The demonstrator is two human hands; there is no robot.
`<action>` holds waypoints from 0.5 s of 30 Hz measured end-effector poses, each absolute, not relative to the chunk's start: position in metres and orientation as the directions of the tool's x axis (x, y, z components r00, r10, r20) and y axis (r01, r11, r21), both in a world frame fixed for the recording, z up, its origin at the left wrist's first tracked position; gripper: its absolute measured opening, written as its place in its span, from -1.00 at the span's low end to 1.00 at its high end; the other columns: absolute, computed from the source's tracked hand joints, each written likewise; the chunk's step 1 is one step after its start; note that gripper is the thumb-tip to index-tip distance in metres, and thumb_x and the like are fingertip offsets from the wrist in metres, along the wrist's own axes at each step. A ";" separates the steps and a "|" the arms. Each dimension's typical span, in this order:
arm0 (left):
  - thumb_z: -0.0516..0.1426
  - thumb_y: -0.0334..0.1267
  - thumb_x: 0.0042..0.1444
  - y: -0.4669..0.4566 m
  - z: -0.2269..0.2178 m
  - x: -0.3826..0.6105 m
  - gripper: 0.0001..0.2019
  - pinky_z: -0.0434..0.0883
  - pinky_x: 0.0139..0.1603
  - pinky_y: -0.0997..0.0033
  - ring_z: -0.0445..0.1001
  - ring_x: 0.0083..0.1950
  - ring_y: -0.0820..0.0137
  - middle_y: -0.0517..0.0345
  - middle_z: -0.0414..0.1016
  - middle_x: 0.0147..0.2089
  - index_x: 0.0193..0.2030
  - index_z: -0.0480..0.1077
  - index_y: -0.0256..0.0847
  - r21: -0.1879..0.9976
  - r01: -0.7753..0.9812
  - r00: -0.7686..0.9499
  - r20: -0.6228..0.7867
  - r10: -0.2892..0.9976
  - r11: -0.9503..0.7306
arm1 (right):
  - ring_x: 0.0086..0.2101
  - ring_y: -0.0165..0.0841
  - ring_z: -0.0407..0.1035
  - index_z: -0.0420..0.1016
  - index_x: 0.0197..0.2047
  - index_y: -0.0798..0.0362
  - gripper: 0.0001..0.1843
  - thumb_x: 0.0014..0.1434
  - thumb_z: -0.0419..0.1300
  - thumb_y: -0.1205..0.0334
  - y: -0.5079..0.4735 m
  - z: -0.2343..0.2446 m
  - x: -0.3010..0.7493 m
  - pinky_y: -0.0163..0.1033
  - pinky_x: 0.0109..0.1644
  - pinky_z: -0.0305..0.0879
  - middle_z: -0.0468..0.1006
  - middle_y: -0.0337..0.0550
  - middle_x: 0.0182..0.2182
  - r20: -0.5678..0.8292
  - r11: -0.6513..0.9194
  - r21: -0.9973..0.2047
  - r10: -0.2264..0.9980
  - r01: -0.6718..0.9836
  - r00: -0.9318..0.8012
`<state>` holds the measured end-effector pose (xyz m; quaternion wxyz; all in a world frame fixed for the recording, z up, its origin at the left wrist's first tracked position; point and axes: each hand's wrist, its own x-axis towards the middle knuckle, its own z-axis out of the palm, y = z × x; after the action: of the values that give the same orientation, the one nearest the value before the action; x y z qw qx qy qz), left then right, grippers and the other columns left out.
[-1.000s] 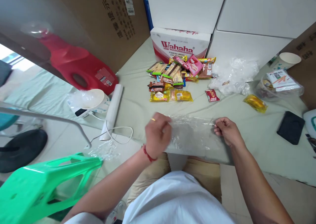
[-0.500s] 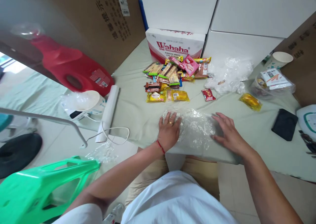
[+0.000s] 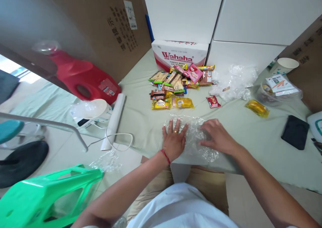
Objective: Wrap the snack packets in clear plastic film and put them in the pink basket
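Observation:
A crinkled sheet of clear plastic film lies on the cloth-covered table in front of me. My left hand rests flat on its left part, fingers spread, with a ring and a red wrist string. Over the film's right part is my right hand, its fingers slightly bent and apart, with nothing visibly gripped. Beyond the hands sits a pile of wrapped snacks. Two yellow-wrapped snacks lie at its near edge, and a small red packet is to the right.
Left stand a red jug, a paper cup, a white roll with a cable, and a green stool. Right are crumpled plastic, a plastic tub and a black flat object. Boxes line the back.
My right hand has moved left from the film's right edge onto the film. My left hand stays on the film, fingers spread wider. The view has tilted slightly.

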<state>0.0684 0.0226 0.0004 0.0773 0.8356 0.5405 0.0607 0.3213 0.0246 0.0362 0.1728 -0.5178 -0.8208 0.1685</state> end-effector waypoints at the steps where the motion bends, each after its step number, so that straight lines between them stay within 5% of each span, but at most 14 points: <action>1: 0.02 -0.23 0.34 0.022 0.000 0.068 -0.36 0.06 0.36 -0.59 -0.12 0.60 -0.29 -0.07 -0.07 0.64 0.55 0.11 0.09 0.193 0.895 0.407 0.023 0.913 -0.403 | 0.04 -0.03 0.30 0.56 0.02 -0.01 -0.62 0.24 0.34 -0.05 0.020 0.032 0.314 0.03 0.10 0.28 0.55 0.05 -0.01 0.083 0.395 -0.429 0.913 0.812 -0.401; 3: 0.01 -0.23 0.35 0.020 -0.001 0.067 -0.37 0.05 0.36 -0.59 -0.10 0.60 -0.26 -0.07 -0.06 0.63 0.55 0.11 0.10 0.191 0.889 0.418 0.037 0.908 -0.417 | -0.01 -0.07 0.32 0.57 -0.09 0.00 -0.81 0.35 0.21 0.10 0.014 0.024 0.307 0.01 0.07 0.27 0.57 0.03 -0.09 0.053 0.347 -0.437 0.931 0.830 -0.362; 5: -0.01 -0.23 0.37 0.019 -0.003 0.063 -0.38 0.01 0.39 -0.57 -0.04 0.60 -0.17 -0.06 -0.04 0.63 0.55 0.11 0.11 0.195 0.868 0.455 0.053 0.889 -0.456 | -0.11 -0.17 0.37 0.56 -0.22 0.01 -0.79 0.39 0.12 0.19 0.016 0.022 0.309 -0.03 0.06 0.27 0.59 -0.04 -0.21 0.031 0.305 -0.544 0.938 0.782 -0.345; 10: 0.00 -0.13 0.40 0.019 -0.007 0.044 -0.43 -0.13 0.48 -0.46 0.02 0.60 -0.04 -0.04 0.01 0.61 0.53 0.16 0.09 0.217 0.801 0.555 0.076 0.828 -0.557 | -0.40 -0.38 0.31 0.56 -0.32 0.04 -0.69 0.26 0.24 -0.04 0.036 0.044 0.342 -0.28 -0.26 0.24 0.51 -0.24 -0.45 -0.184 0.028 -0.850 0.921 0.526 -0.345; 15: -0.05 -0.12 0.44 0.022 -0.004 0.027 -0.44 -0.07 0.48 -0.36 0.09 0.58 0.01 -0.10 0.01 0.61 0.55 0.11 0.01 0.267 0.772 0.581 0.072 0.811 -0.577 | -0.54 -0.48 0.24 0.51 -0.39 0.07 -0.51 -0.02 0.45 -0.20 0.075 0.060 0.366 -0.37 -0.44 0.15 0.46 -0.29 -0.53 -0.372 -0.286 -0.901 0.897 0.326 -0.238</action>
<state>0.0273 0.0218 -0.0037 0.1038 0.8830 0.4482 0.0935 0.3663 0.0751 0.0603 0.2504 -0.5640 -0.5424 0.5701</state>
